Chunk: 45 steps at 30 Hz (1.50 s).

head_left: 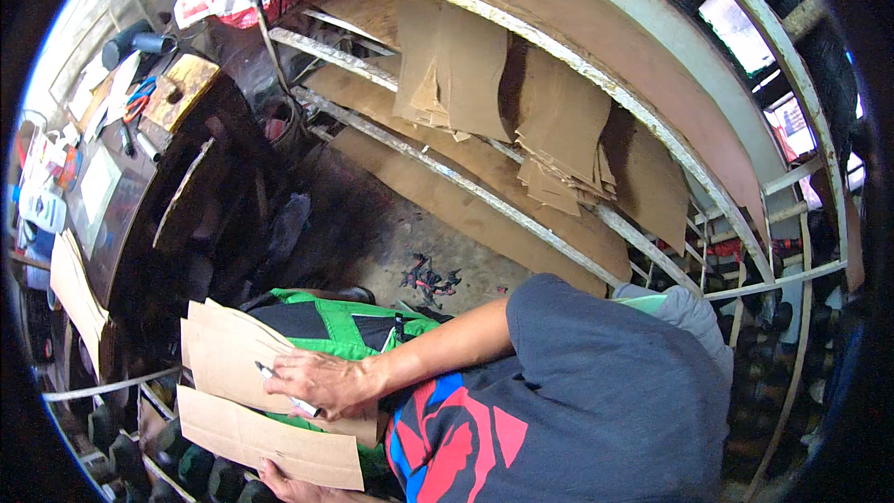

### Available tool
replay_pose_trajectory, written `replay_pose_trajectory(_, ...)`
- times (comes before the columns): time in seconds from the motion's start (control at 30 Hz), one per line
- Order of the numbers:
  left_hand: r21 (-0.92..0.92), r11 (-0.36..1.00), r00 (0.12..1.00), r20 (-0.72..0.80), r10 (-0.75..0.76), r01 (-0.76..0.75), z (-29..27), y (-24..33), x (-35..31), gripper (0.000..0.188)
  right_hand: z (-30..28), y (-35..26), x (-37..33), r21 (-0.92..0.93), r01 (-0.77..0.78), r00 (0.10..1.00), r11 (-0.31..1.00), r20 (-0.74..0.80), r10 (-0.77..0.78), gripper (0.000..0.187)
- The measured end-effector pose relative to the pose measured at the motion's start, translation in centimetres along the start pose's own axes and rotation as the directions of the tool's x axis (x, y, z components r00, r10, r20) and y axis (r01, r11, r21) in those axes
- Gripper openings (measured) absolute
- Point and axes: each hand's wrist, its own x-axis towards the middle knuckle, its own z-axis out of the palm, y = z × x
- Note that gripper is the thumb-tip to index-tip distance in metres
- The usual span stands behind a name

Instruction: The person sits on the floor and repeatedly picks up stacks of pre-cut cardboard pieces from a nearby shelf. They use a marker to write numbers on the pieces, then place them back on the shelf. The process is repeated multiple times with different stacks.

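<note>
My right hand (321, 384) is closed around a slim white marker pen with a dark tip (306, 407) and rests on a stack of brown cardboard pieces (223, 340). The stack lies over my lap, on green and black clothing (340, 319). Nearer the lower edge, a separate long piece of cardboard (265, 438) is gripped along its near edge by my left hand (284, 484). Only part of the left hand shows, since the cardboard and the picture's edge hide the rest.
A worktable (116, 214) on the left carries scissors (140, 98), a white bottle (42, 208) and a wooden block (182, 91). More cardboard (79, 293) leans beside it. Ahead, a metal rack (447, 168) holds cardboard sheets (452, 65). Black scraps (428, 278) lie on the floor.
</note>
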Motion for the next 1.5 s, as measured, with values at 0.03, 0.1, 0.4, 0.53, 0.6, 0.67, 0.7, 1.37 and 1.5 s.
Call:
replay_pose_trajectory(0.03, 0.0, 1.0, 1.0, -0.001, 0.007, -0.007, 0.0, 0.0, 0.0, 0.029, 0.1, 0.0, -0.2, -0.072, 0.039, 0.998, 0.997, -0.056, -0.043, 0.061)
replay_pose_trajectory(0.1, 0.063, 0.996, 0.998, -0.032, 0.06, -0.058, -0.4, 0.0, 0.0, 0.029, 0.0, 0.2, -0.8, 0.004, -0.122, 0.991, 0.993, 0.064, 0.122, 0.074)
replay_pose_trajectory(0.4, -0.265, 0.957, 0.98, -0.187, 0.068, -0.118, -1.1, 0.9, -1.8, 0.029, -1.5, 0.0, 1.6, 0.061, -0.224, 0.975, 0.973, 0.022, 0.223, 0.068)
replay_pose_trajectory(0.53, -0.272, 0.953, 0.972, -0.223, 0.07, -0.131, -0.9, 1.1, -2.2, 0.028, 0.9, -1.0, 3.6, -0.115, -0.073, 0.99, 0.991, 0.114, 0.086, 0.072)
replay_pose_trajectory(0.6, -0.274, 0.95, 0.969, -0.233, 0.084, -0.149, -1.3, 1.0, -2.3, 0.028, 1.7, -1.2, 3.9, -0.227, -0.088, 0.972, 0.97, 0.193, 0.134, 0.073)
replay_pose_trajectory(0.67, -0.284, 0.944, 0.965, -0.245, 0.095, -0.166, -1.9, 0.8, -2.4, 0.028, 1.8, -1.1, 3.9, -0.165, -0.117, 0.981, 0.979, 0.135, 0.14, 0.071)
replay_pose_trajectory(0.7, -0.261, 0.951, 0.962, -0.256, 0.098, -0.166, -2.2, 0.8, -2.5, 0.028, 1.5, -1.0, 3.8, -0.101, -0.154, 0.978, 0.983, 0.124, 0.166, 0.07)
replay_pose_trajectory(1.37, -0.393, 0.909, 0.986, -0.143, 0.091, -0.141, -1.8, 1.4, -2.3, 0.022, -4.5, -0.8, 4.5, 0.352, -0.353, 0.93, 0.867, 0.032, 0.366, 0.056)
replay_pose_trajectory(1.5, -0.308, 0.951, 0.994, 0.099, 0.035, -0.003, 0.4, 0.9, -1.8, 0.021, -4.1, 1.9, 5.2, 0.366, -0.394, 0.902, 0.843, -0.023, 0.431, 0.056)
